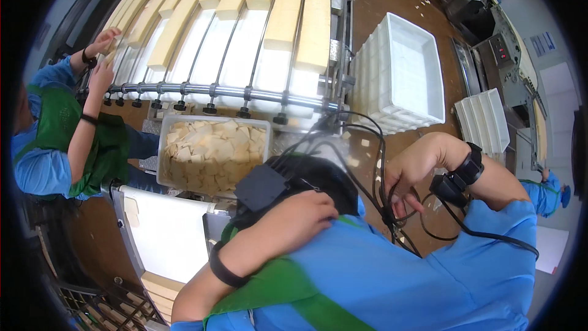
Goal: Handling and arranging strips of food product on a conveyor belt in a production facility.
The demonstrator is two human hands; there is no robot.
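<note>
My left hand (299,214) lies across my front, over a black bag (321,181) at my waist. Its fingers are lightly bent, and nothing shows in them. A dark flat box (262,187) sits at the bag's left side. My right hand (411,168) hangs at my right, thumb and fingers closed round a loose bundle of black cables (387,213). The cables loop from the machine side and the bag to a black device (449,189) strapped at my right wrist.
Ahead, a slanted machine bed (226,46) carries long pale-yellow slabs between metal rods. Below it stands a bin (160,153) of pale square pieces. Stacked white crates (367,76) stand to its right. A co-worker in a green apron (92,141) reaches over the bed at left.
</note>
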